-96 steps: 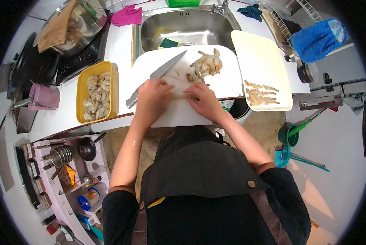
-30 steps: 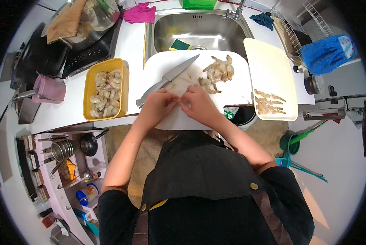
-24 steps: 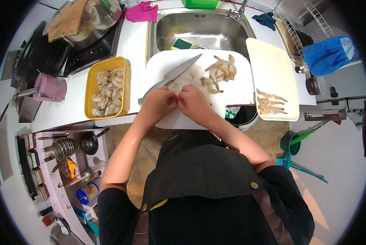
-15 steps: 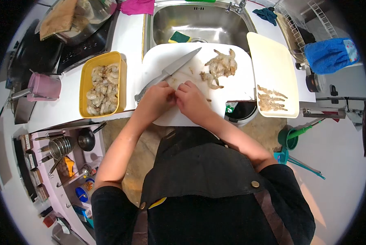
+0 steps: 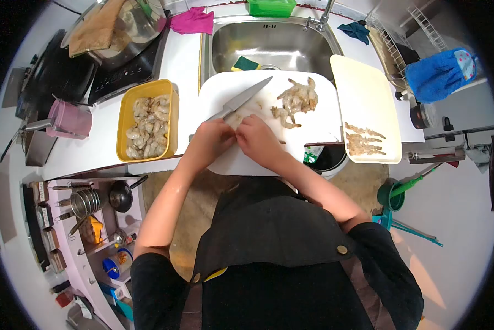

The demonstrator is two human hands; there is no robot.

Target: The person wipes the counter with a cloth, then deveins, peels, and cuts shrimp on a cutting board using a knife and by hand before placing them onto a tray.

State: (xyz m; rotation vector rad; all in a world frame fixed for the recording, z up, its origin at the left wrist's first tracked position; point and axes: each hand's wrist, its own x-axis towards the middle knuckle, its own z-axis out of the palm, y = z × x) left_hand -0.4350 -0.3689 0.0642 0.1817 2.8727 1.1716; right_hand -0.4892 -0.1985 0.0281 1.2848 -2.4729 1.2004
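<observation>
My left hand [image 5: 211,142] and my right hand [image 5: 259,142] meet over the front of the white cutting board [image 5: 318,118], fingers closed and fingertips together. What they pinch is hidden; a small brownish tip shows beside my right hand. A knife [image 5: 248,95] lies slantwise on the board, its handle partly behind my left hand. A pile of shrimp [image 5: 299,96] rests at the board's back right, with another shrimp [image 5: 284,117] just in front. The yellow container [image 5: 174,121] to the left holds several shrimp. Several shrimp [image 5: 363,144] lie in a row on the cream tray [image 5: 365,88].
Behind the board is the steel sink [image 5: 291,44] with a sponge [image 5: 246,64]. A cooktop [image 5: 120,80] with a large pot [image 5: 137,33] stands at the back left. A bin [image 5: 335,159] sits below the counter edge, and a blue towel [image 5: 437,77] hangs at the right.
My hands were farther apart at first, with something pale between them; now their fingertips meet. The camera view has shifted. The knife, the pile and the tray's shrimp look unmoved.
</observation>
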